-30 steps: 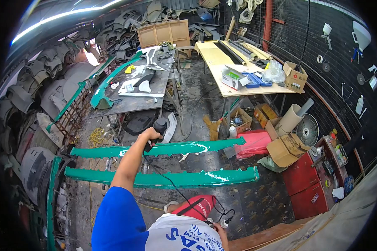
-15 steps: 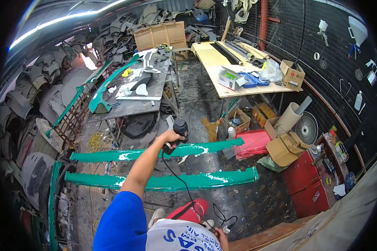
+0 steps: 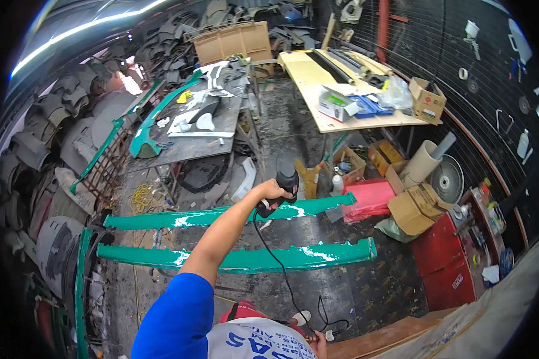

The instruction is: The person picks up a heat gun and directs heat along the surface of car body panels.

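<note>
My left hand (image 3: 274,190) is closed around a black corded power tool (image 3: 288,178). The arm reaches forward, so the tool appears over the rear green panel (image 3: 218,218); I cannot tell whether they touch. From the tool, a black cord (image 3: 279,263) runs down towards my body. My right hand (image 3: 319,344) is low by my waist, closed on the cord and partly cut off by the frame edge. Nearer me, a second long green panel (image 3: 245,257) with whitish patches lies parallel to the first.
A dark worktable (image 3: 188,140) with cut pieces stands at the left. A yellow-topped table (image 3: 335,122) carries tubes and boxes. Cardboard boxes (image 3: 418,209), a fan (image 3: 447,179) and a red cabinet (image 3: 440,266) line the right. Yellow cable (image 3: 142,199) lies on the left floor.
My left hand has moved to the right with the power tool, which is now more upright. My right hand stays low near my waist. The whole view has shifted slightly.
</note>
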The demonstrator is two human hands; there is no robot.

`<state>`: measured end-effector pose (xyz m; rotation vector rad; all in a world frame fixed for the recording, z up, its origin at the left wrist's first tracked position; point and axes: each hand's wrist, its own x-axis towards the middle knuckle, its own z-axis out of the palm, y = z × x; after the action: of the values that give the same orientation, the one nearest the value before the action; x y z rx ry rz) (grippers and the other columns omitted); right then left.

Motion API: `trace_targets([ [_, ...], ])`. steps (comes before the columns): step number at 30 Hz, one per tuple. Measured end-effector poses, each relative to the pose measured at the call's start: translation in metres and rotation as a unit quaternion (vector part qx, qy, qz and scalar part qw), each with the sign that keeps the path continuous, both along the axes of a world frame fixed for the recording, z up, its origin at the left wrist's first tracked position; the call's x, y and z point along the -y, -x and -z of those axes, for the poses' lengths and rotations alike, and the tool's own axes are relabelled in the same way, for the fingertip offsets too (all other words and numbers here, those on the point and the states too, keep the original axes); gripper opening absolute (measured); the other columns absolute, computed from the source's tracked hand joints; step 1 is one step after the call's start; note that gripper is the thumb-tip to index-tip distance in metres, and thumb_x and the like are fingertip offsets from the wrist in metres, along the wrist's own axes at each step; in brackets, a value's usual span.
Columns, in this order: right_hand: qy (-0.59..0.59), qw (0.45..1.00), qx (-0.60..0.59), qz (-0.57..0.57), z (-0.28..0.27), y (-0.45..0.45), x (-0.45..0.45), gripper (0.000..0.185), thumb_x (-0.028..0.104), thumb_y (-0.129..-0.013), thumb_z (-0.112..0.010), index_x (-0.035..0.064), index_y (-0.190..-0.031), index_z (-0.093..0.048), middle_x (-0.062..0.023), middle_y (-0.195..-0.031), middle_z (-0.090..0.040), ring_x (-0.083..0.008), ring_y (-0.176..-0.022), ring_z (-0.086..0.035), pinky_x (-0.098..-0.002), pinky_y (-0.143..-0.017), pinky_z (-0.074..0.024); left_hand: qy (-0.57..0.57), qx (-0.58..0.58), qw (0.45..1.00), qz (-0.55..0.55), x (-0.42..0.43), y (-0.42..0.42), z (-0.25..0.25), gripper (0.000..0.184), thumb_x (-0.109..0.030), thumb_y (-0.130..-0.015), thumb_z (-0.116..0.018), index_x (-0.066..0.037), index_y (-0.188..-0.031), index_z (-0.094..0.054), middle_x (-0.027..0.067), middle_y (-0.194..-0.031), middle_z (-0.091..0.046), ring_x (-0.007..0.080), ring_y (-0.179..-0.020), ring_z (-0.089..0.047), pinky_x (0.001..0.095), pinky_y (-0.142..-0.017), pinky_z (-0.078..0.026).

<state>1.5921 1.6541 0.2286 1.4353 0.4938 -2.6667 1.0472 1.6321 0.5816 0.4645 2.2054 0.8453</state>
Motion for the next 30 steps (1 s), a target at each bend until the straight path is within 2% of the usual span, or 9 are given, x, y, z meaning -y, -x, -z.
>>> trace_targets([
  [9,-0.019,0.994,-0.004,-0.109,-0.007,0.055,0.014,0.019,0.022,-0.083,-0.067,0.0119,-0.084,-0.051,-0.0055,-0.08,-0.051,-0.0168,-0.079,-0.051,-0.0308,-0.074,-0.0395,0.089,-0.028,0.995,-0.044,0.131,0.015,-0.008,0.041,-0.033,-0.076,-0.074,0.007,-0.078,-0.065,0.0157,-0.061,-0.065,0.0211,-0.046,-0.062,0.034,-0.043,-0.051],
  [11,-0.026,0.991,-0.006,-0.128,-0.01,0.067,0.021,0.02,0.021,-0.083,-0.067,0.0119,-0.08,-0.05,-0.0048,-0.076,-0.05,-0.0165,-0.075,-0.051,-0.0306,-0.071,-0.0397,0.1,-0.045,0.99,-0.092,0.165,0.013,-0.016,0.041,-0.033,-0.077,-0.073,0.007,-0.078,-0.066,0.0157,-0.061,-0.065,0.0219,-0.046,-0.062,0.0349,-0.045,-0.051],
  [14,-0.035,0.988,-0.006,-0.149,-0.018,0.08,0.035,0.022,0.021,-0.083,-0.067,0.012,-0.074,-0.049,-0.0037,-0.069,-0.049,-0.016,-0.069,-0.05,-0.0303,-0.066,-0.04,0.097,-0.031,0.986,-0.13,0.224,0.042,0.013,0.037,-0.032,-0.076,-0.073,0.004,-0.075,-0.067,0.0138,-0.059,-0.064,0.0206,-0.045,-0.062,0.0332,-0.042,-0.05],
  [19,-0.047,0.986,-0.007,-0.16,-0.03,0.089,0.058,0.029,0.02,-0.082,-0.067,0.012,-0.064,-0.047,-0.002,-0.059,-0.047,-0.0152,-0.06,-0.049,-0.0299,-0.058,-0.0406,0.151,-0.037,0.966,-0.206,0.294,0.034,-0.013,0.041,-0.035,-0.075,-0.074,0.005,-0.073,-0.066,0.0131,-0.06,-0.064,0.0213,-0.046,-0.062,0.0336,-0.044,-0.053],
  [20,-0.048,0.986,-0.011,-0.161,-0.032,0.09,0.064,0.03,0.02,-0.082,-0.067,0.012,-0.062,-0.046,-0.0016,-0.057,-0.046,-0.015,-0.058,-0.049,-0.0298,-0.056,-0.0407,0.157,-0.045,0.97,-0.182,0.303,0.028,-0.024,0.04,-0.035,-0.076,-0.073,0.004,-0.072,-0.065,0.0123,-0.06,-0.064,0.0206,-0.046,-0.061,0.0333,-0.044,-0.053],
  [22,-0.047,0.983,-0.017,-0.176,-0.037,0.09,0.069,0.031,0.019,-0.083,-0.066,0.0112,-0.061,-0.045,-0.0027,-0.059,-0.046,-0.0172,-0.065,-0.05,-0.0324,-0.065,-0.0414,0.146,-0.036,0.981,-0.126,0.337,0.049,0.004,0.037,-0.031,-0.077,-0.072,0.005,-0.073,-0.065,0.012,-0.06,-0.064,0.0195,-0.044,-0.06,0.0317,-0.043,-0.051],
  [25,-0.066,0.986,-0.055,-0.145,-0.023,0.085,0.084,0.031,0.021,-0.083,-0.065,0.0121,-0.061,-0.046,-0.0025,-0.059,-0.047,-0.0181,-0.066,-0.05,-0.0328,-0.068,-0.0407,0.03,-0.015,0.997,-0.069,0.372,0.051,0.029,0.032,-0.026,-0.08,-0.07,0.0,-0.097,-0.063,0.0104,-0.059,-0.063,0.0187,-0.043,-0.06,0.03,-0.041,-0.049],
  [28,-0.05,0.989,-0.039,-0.133,-0.02,0.072,0.097,0.029,0.018,-0.082,-0.067,0.0123,-0.062,-0.046,-0.0022,-0.059,-0.047,-0.018,-0.066,-0.051,-0.0324,-0.069,-0.0407,0.081,0.059,0.994,-0.043,0.367,-0.009,-0.04,0.034,-0.031,-0.079,-0.071,-0.002,-0.095,-0.063,0.0108,-0.057,-0.061,0.0174,-0.045,-0.061,0.0298,-0.041,-0.049],
  [30,-0.102,0.983,-0.032,-0.15,-0.057,0.078,0.107,0.028,0.012,-0.08,-0.069,0.0126,-0.063,-0.046,-0.0017,-0.058,-0.045,-0.0176,-0.066,-0.051,-0.0319,-0.068,-0.0405,0.145,0.079,0.986,-0.018,0.383,-0.019,-0.025,0.037,-0.035,-0.079,-0.073,0.0,-0.074,-0.062,0.0088,-0.054,-0.061,0.0162,-0.044,-0.059,0.0288,-0.039,-0.047],
])
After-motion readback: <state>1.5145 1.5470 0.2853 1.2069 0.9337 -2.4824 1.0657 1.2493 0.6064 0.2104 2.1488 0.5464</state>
